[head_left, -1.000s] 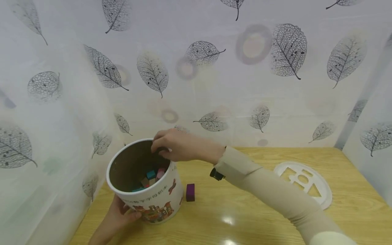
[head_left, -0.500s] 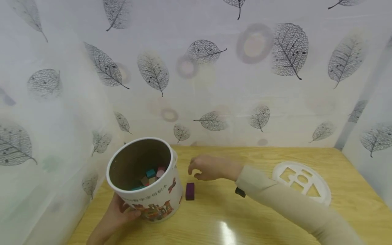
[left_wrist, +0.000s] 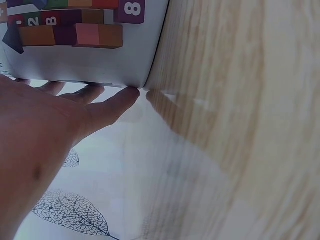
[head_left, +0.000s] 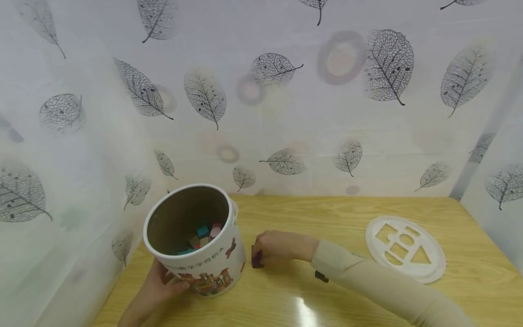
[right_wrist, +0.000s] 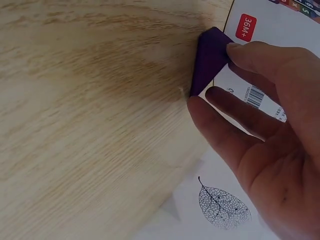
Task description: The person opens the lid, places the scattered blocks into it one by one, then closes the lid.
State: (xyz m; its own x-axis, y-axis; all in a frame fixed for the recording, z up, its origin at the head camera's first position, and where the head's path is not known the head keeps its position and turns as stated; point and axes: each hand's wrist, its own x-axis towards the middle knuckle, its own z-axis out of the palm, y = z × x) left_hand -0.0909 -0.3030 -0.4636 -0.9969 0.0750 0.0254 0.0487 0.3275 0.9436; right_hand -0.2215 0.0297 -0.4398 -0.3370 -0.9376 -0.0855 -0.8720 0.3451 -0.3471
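Note:
A white bucket [head_left: 226,270] printed with toy bricks stands at the left of the table, with several coloured blocks [head_left: 203,231] inside. My left hand [head_left: 153,290] rests on its lower side, thumb in front. In the left wrist view the fingers [left_wrist: 112,107] of that hand look nearly straight against the bucket. Just right of the bucket, my right hand [head_left: 278,247] pinches a purple triangular block [head_left: 256,260] on the table. The right wrist view shows the thumb on one edge of the purple block [right_wrist: 210,60] and a fingertip at its opposite corner.
A white oval board [head_left: 437,263] with cut-out shapes lies at the right of the wooden table [head_left: 347,304]. A leaf-patterned sheet [head_left: 310,113] hangs behind the table and along both sides.
My right hand has left the bucket's rim and come down to the purple triangular block, which it now pinches. The left hand and the bucket have stayed in place.

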